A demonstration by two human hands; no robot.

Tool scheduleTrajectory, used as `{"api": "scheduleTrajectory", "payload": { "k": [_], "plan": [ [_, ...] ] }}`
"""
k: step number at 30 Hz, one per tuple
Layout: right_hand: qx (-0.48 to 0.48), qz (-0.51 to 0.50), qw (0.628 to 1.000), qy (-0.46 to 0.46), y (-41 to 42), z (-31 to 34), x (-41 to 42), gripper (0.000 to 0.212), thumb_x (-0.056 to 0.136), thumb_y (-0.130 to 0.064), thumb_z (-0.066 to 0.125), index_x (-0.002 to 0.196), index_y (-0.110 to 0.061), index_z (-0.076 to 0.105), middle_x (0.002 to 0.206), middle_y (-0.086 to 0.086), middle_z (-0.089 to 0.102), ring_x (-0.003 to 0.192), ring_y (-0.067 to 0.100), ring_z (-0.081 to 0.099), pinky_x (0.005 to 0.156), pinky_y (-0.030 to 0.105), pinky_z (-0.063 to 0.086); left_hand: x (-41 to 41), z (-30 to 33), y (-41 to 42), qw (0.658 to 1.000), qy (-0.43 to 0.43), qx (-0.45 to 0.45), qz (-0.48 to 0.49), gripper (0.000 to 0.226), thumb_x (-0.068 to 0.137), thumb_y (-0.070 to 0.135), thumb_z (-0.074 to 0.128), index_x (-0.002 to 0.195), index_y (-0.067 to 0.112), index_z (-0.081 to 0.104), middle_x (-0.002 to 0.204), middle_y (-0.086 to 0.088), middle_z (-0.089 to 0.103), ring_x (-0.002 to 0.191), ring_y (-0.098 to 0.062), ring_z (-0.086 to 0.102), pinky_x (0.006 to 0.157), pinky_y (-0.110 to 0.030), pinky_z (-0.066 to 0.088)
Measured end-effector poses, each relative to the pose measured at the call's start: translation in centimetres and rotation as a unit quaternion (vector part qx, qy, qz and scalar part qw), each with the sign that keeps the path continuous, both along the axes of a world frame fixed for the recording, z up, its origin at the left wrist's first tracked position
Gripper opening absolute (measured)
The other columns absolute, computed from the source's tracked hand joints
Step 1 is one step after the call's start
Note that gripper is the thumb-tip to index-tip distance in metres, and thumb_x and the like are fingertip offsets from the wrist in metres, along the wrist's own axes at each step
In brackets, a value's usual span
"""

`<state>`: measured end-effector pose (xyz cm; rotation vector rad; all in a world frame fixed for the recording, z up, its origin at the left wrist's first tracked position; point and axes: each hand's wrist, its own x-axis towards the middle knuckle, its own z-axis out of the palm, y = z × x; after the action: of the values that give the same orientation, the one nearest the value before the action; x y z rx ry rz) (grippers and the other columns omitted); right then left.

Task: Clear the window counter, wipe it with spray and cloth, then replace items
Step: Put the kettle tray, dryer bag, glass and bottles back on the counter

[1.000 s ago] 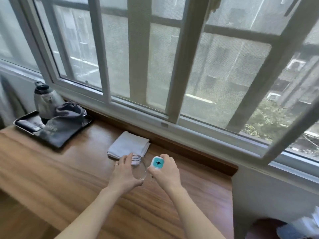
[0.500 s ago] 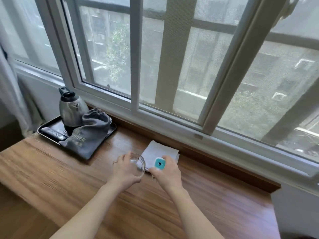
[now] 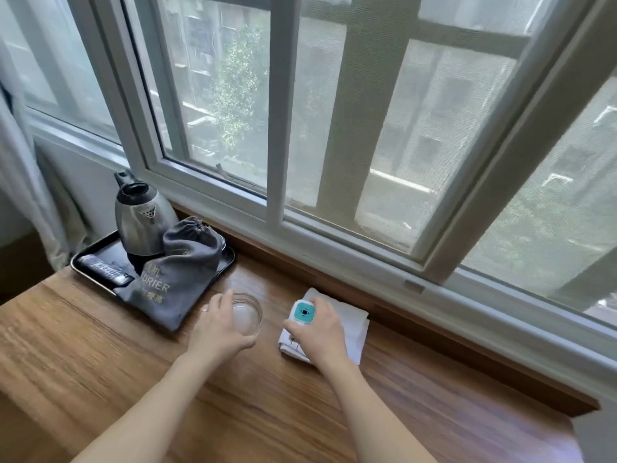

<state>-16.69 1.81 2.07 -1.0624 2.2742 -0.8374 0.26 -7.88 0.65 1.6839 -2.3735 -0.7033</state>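
Note:
My left hand (image 3: 217,329) grips a clear drinking glass (image 3: 247,316) by its side, just above the wooden window counter (image 3: 100,355). My right hand (image 3: 317,332) is curled round a small item with a white and teal top (image 3: 303,312); its lower part is hidden by my fingers. Under that hand lies a folded white cloth (image 3: 350,325), flat on the counter beside the window ledge.
At the counter's left end a black tray (image 3: 81,259) carries a steel kettle (image 3: 140,222), a grey drawstring bag (image 3: 173,275) and a dark remote-like item (image 3: 105,272). The white window frame (image 3: 277,128) runs along the back. A curtain (image 3: 23,182) hangs at far left.
The view has swung left, bringing the tray closer to centre. My hands have spread apart: the glass went left toward the tray, and my right hand came over the white cloth.

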Motion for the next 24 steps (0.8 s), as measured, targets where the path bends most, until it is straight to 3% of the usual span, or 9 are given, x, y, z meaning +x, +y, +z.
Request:
{"api": "scheduleTrajectory", "payload": {
  "k": [3,9,12,16,18,24],
  "plan": [
    [-0.005,-0.011,1.0,-0.002,-3.3,-0.4,0.8,0.062,0.066,-0.056,0.065,0.119,-0.026,0.053,0.109,-0.007,0.057,0.093,0.013,0.06,0.084,0.038,0.055,0.6,-0.6,-2.9,1.0,-0.015,-0.003,-0.015,0.12,0.06,0.058,0.076,0.154,0.016,0.014,0.148,-0.006,0.03,0.134,-0.03,0.035,0.111,-0.037,0.03],
    [-0.015,-0.034,0.999,-0.011,-9.1,-0.6,2.6,0.06,0.076,-0.046,0.073,0.128,-0.027,0.048,0.113,-0.009,0.049,0.097,0.011,0.053,0.084,0.028,0.048,1.2,-1.8,-8.3,0.997,-0.032,-0.041,-0.061,0.111,0.063,0.059,0.073,0.152,0.016,0.021,0.144,-0.004,0.036,0.131,-0.028,0.035,0.106,-0.038,0.038],
    [-0.014,-0.049,0.999,-0.014,-11.7,-1.1,3.4,0.063,0.077,-0.047,0.074,0.131,-0.026,0.049,0.116,-0.008,0.049,0.1,0.011,0.053,0.088,0.029,0.048,1.2,-2.5,-10.2,0.993,-0.046,-0.047,-0.094,0.111,0.062,0.062,0.069,0.151,0.014,0.023,0.143,-0.005,0.039,0.129,-0.028,0.038,0.104,-0.038,0.04],
    [-0.015,-0.07,0.997,-0.012,-14.7,-1.7,3.6,0.066,0.078,-0.048,0.074,0.134,-0.026,0.048,0.118,-0.007,0.05,0.102,0.012,0.053,0.089,0.027,0.044,1.0,-3.8,-12.0,0.99,-0.085,-0.058,-0.101,0.109,0.052,0.073,0.055,0.143,0.014,0.04,0.133,-0.006,0.053,0.116,-0.03,0.049,0.093,-0.043,0.046],
    [-0.012,-0.078,0.997,-0.016,-16.0,-1.9,3.6,0.066,0.079,-0.047,0.074,0.135,-0.025,0.047,0.12,-0.005,0.05,0.103,0.015,0.055,0.088,0.028,0.044,0.8,-4.8,-12.9,0.989,-0.089,-0.058,-0.104,0.106,0.048,0.074,0.054,0.137,0.016,0.047,0.126,-0.005,0.058,0.109,-0.031,0.053,0.086,-0.045,0.047],
    [-0.012,-0.084,0.996,-0.02,-19.0,-2.8,3.5,0.064,0.08,-0.045,0.074,0.135,-0.024,0.049,0.12,-0.004,0.051,0.103,0.016,0.055,0.09,0.03,0.045,0.1,-6.6,-14.0,0.988,-0.11,-0.054,-0.09,0.103,0.048,0.075,0.062,0.135,0.021,0.047,0.131,0.0,0.055,0.114,-0.028,0.051,0.088,-0.045,0.044]
  ]
}}
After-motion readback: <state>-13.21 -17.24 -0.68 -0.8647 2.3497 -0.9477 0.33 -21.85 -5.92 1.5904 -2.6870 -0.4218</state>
